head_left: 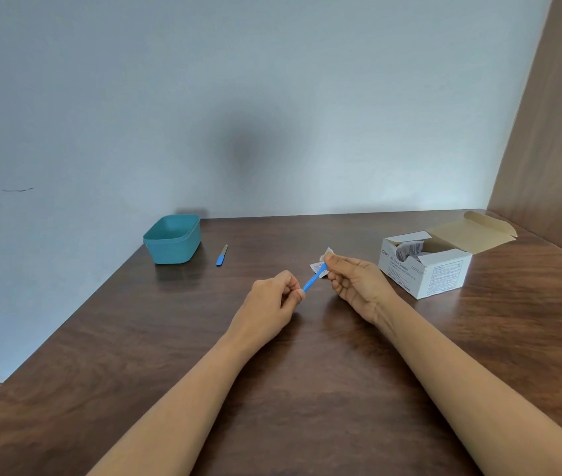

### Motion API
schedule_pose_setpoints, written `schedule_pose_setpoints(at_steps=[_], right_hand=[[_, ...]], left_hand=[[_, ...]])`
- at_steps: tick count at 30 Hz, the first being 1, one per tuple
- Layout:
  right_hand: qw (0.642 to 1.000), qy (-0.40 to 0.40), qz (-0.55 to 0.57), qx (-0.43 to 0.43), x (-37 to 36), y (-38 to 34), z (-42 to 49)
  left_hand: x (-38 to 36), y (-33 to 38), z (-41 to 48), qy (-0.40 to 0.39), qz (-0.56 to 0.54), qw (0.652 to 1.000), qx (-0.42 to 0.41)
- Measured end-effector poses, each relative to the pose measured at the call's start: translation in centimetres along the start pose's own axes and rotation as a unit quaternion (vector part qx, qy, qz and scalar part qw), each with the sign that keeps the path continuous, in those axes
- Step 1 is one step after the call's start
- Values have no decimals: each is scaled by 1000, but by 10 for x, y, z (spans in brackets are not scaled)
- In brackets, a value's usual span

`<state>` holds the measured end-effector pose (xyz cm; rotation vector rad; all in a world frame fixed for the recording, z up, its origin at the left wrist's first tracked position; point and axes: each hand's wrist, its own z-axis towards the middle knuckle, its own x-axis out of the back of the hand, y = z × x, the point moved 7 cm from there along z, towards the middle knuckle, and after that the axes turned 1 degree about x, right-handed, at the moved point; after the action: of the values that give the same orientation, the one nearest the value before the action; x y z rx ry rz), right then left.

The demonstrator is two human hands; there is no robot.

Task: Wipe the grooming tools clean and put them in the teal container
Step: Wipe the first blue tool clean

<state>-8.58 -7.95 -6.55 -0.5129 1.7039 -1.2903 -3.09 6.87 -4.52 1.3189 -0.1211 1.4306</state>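
- Wiping step: left hand (274,297) pinches blue tool (313,279); right hand (353,281) pinches swab (327,253) round its far end.
- Next, likely: carry tool far-left to container (172,239), beside file (221,255).

A slim blue tool (313,279) was held over the wooden table (307,379) between both hands. Its near end was pinched by the left hand (274,298); its far end was gripped by the right hand (353,286) together with a white wipe (328,251). A printed sachet (315,267) was seen just behind the tool; whether it lay on the table could not be determined. A teal container (173,243) was positioned at the far left, with a blue-handled file (221,256) lying near its right side, apart from it. An opened box of alcohol swabs (423,269) was located at the far right.
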Motion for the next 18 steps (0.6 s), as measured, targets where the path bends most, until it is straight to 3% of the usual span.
schedule_pose_setpoints(at_steps=[18], right_hand=[[1000, 20, 5, -2, 3, 2, 2]], left_hand=[[1, 1, -2, 0, -7, 1000, 0]])
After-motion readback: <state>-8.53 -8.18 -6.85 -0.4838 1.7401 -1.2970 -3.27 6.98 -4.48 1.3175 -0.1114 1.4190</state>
